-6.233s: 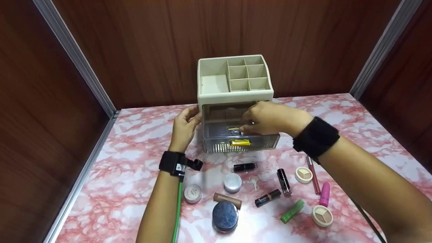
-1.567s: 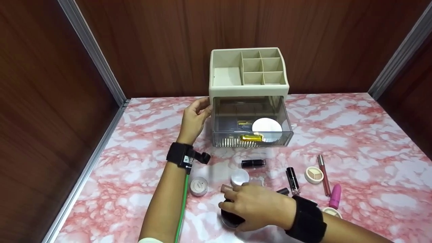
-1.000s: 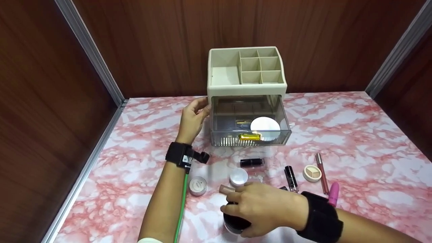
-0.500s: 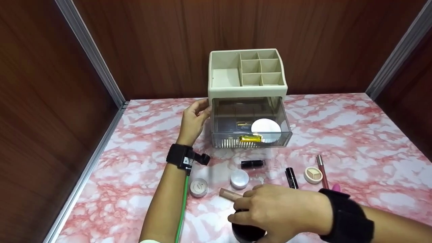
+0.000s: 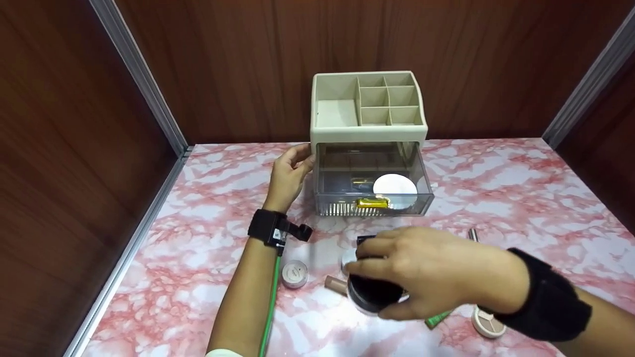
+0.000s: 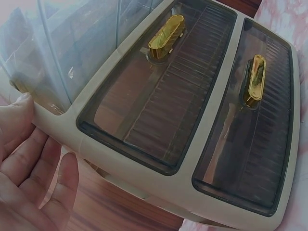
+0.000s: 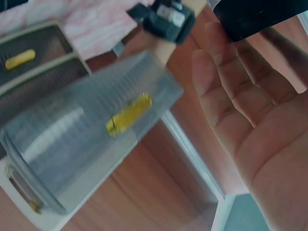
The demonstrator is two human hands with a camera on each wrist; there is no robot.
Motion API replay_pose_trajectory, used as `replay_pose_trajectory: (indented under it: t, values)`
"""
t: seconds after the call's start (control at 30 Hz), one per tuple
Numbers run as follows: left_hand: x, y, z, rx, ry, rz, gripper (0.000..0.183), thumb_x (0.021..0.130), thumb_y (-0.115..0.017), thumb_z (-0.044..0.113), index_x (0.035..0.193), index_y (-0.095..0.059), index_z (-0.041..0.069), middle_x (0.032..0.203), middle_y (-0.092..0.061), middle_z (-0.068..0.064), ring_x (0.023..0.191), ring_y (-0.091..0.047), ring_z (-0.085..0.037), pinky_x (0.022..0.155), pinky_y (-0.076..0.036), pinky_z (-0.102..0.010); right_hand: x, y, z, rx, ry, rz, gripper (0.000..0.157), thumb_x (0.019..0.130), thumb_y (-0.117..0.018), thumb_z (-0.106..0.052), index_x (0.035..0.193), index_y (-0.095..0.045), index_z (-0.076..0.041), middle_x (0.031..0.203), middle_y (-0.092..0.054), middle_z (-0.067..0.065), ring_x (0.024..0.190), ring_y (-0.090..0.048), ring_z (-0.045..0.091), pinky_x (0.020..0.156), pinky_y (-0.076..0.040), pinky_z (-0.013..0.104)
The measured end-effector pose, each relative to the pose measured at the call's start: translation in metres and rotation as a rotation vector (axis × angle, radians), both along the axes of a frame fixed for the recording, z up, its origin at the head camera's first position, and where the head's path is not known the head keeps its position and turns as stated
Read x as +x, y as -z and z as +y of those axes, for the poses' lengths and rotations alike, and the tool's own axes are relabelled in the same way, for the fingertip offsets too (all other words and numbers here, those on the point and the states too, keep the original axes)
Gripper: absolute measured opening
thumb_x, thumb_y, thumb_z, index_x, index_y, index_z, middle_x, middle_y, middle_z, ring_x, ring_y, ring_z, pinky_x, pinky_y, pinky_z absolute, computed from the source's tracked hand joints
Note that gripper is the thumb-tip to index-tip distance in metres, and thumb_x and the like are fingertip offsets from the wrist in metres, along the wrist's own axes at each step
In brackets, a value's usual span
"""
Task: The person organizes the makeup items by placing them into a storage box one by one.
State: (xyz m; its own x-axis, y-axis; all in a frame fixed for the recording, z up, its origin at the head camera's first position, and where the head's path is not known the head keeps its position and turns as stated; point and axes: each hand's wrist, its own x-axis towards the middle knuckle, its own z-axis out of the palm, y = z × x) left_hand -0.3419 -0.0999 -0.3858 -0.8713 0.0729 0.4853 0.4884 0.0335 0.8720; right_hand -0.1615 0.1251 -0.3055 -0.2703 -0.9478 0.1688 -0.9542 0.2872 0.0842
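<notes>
No lettering can be read for certain. The small round jar (image 5: pixel 295 274) bears print on its top, too tiny to make out; the pale label (image 5: pixel 277 234) on the left wrist strap (image 5: pixel 260 225) shows only illegible marks.

In head view, L forearm (image 5: pixel 250 292) enters at 7 o'clock; L hand (image 5: pixel 287 176) just off ctr at 9, fingers (image 6: pixel 33 161) slightly bent, aimed approx 2. R forearm (image 5: pixel 610 317) enters at 4; R hand (image 5: pixel 421 277) approx 4:30, back up, curled in a grip toward 9.
</notes>
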Motion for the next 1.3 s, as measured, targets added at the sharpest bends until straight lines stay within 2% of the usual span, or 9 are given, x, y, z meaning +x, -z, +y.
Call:
replay_pose_trajectory:
  t: [0.13, 0.3, 0.53, 0.77, 0.97, 1.3]
  values:
    - [-0.001, 0.000, -0.001, -0.002, -0.001, -0.012, 0.032, 0.083, -0.063, 0.015, 0.110, -0.057, -0.001, 0.105, -0.061, -0.011, 0.093, -0.058, -0.017, 0.075, -0.049, -0.030, -0.006, -0.011, 0.002, -0.017, 0.017, -0.016, 0.060, 0.071, -0.063, -0.050, 0.121, -0.053, -0.020, 0.104, -0.052, -0.005, 0.090, -0.050, 0.008, 0.078, -0.044, 0.028]
    - [-0.001, 0.001, 0.000, 0.002, 0.008, -0.029, 0.032, 0.083, -0.063, 0.016, 0.110, -0.058, -0.001, 0.104, -0.061, -0.010, 0.092, -0.059, -0.018, 0.073, -0.049, -0.030, -0.014, -0.020, 0.004, -0.025, 0.027, -0.034, 0.061, 0.071, -0.063, -0.050, 0.124, -0.051, -0.022, 0.107, -0.050, -0.006, 0.088, -0.050, 0.006, 0.070, -0.046, 0.028]
    - [0.000, -0.002, 0.002, 0.006, 0.019, -0.043, 0.033, 0.083, -0.063, 0.015, 0.111, -0.057, -0.001, 0.106, -0.061, -0.010, 0.092, -0.059, -0.018, 0.074, -0.049, -0.030, -0.024, -0.027, 0.007, -0.026, 0.069, -0.059, 0.063, 0.073, -0.063, -0.050, 0.128, -0.047, -0.025, 0.110, -0.049, -0.006, 0.091, -0.050, 0.007, 0.074, -0.046, 0.030]
    - [0.000, -0.002, 0.001, 0.001, 0.019, -0.020, 0.032, 0.083, -0.062, 0.015, 0.111, -0.057, -0.001, 0.106, -0.061, -0.011, 0.091, -0.059, -0.019, 0.074, -0.049, -0.030, -0.036, -0.035, 0.006, -0.048, 0.087, -0.073, 0.063, 0.072, -0.065, -0.048, 0.128, -0.047, -0.025, 0.115, -0.051, -0.003, 0.095, -0.053, 0.011, 0.078, -0.046, 0.032]
    - [0.000, -0.002, 0.001, 0.010, 0.029, -0.036, 0.033, 0.083, -0.063, 0.015, 0.112, -0.057, -0.001, 0.106, -0.060, -0.011, 0.091, -0.060, -0.018, 0.073, -0.050, -0.030, -0.054, -0.046, 0.003, -0.060, 0.083, -0.052, 0.065, 0.071, -0.067, -0.046, 0.128, -0.047, -0.021, 0.114, -0.051, 0.001, 0.094, -0.053, 0.015, 0.077, -0.046, 0.033]
    - [0.000, 0.000, -0.002, 0.008, 0.017, -0.028, 0.032, 0.084, -0.062, 0.012, 0.112, -0.057, -0.001, 0.106, -0.060, -0.011, 0.093, -0.059, -0.019, 0.074, -0.049, -0.029, -0.083, -0.051, -0.007, -0.074, 0.162, -0.060, 0.061, 0.072, -0.066, -0.043, 0.127, -0.049, -0.022, 0.118, -0.050, 0.000, 0.098, -0.052, 0.016, 0.083, -0.042, 0.036]
